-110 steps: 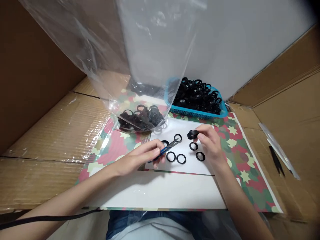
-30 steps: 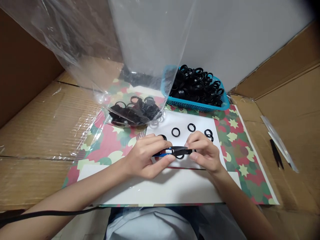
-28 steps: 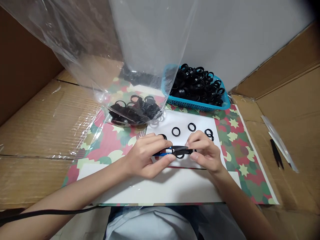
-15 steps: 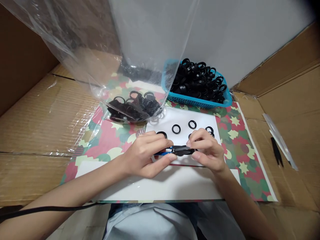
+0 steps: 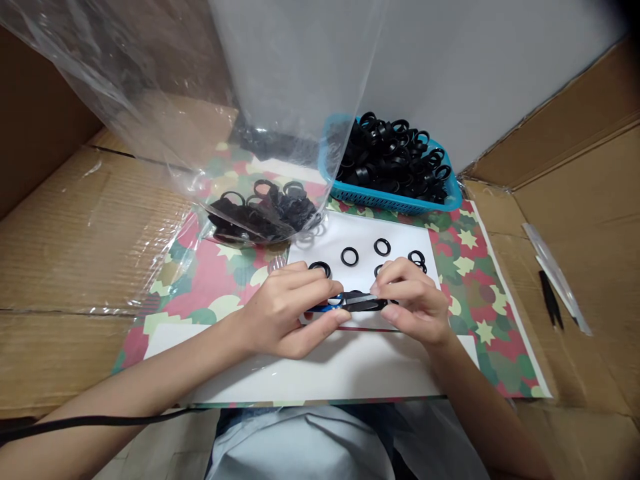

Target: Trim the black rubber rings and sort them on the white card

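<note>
Low over the white sheets, my left hand [image 5: 295, 310] is closed around small blue-handled snips [image 5: 334, 301], whose grey blades point right. A black rubber ring [image 5: 367, 306] lies along the blades, seen nearly edge-on. Its right end is pinched between the thumb and fingers of my right hand [image 5: 415, 300]. My left fingertips reach the ring's left end; whether they grip it too is hard to see. Just beyond my hands, several loose black rings [image 5: 349, 257] rest on white paper [image 5: 400, 233], some partly hidden by my right fingers.
A blue basket [image 5: 395, 200] heaped with black rings stands at the back. Left of it hangs a large clear plastic bag [image 5: 295, 87] with more rings at its bottom. Black tweezers [image 5: 551, 300] lie right on cardboard. A black cable [image 5: 100, 420] crosses near my left forearm.
The snips' blades have turned slightly and show more of their bright side. Both hands keep their hold on the tool and ring. The whole view has shifted a little.
</note>
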Demonstrator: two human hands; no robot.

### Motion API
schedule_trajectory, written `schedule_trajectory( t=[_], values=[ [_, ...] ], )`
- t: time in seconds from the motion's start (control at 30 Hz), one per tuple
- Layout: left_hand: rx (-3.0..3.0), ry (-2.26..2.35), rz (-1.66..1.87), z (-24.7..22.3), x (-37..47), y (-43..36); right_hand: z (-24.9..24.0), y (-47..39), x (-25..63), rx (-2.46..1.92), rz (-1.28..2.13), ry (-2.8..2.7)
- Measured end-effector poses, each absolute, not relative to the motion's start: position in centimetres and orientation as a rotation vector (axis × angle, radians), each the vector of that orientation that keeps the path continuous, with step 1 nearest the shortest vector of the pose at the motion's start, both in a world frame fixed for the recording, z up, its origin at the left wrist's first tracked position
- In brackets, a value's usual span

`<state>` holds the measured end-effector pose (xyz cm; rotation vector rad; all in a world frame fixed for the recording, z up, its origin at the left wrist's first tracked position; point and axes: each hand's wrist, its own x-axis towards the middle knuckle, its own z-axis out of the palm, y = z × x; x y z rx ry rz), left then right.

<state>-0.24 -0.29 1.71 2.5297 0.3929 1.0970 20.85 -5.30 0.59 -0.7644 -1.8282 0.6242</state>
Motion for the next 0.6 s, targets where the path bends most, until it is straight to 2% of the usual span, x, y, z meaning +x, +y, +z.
schedule_trajectory(
  t=[0.6],
  values=[
    [2.496, 0.414, 1.066, 1.81, -0.13, -0.38, 0.71, -5.43, 20.67, -0.807, 0.591, -1.826]
  ],
)
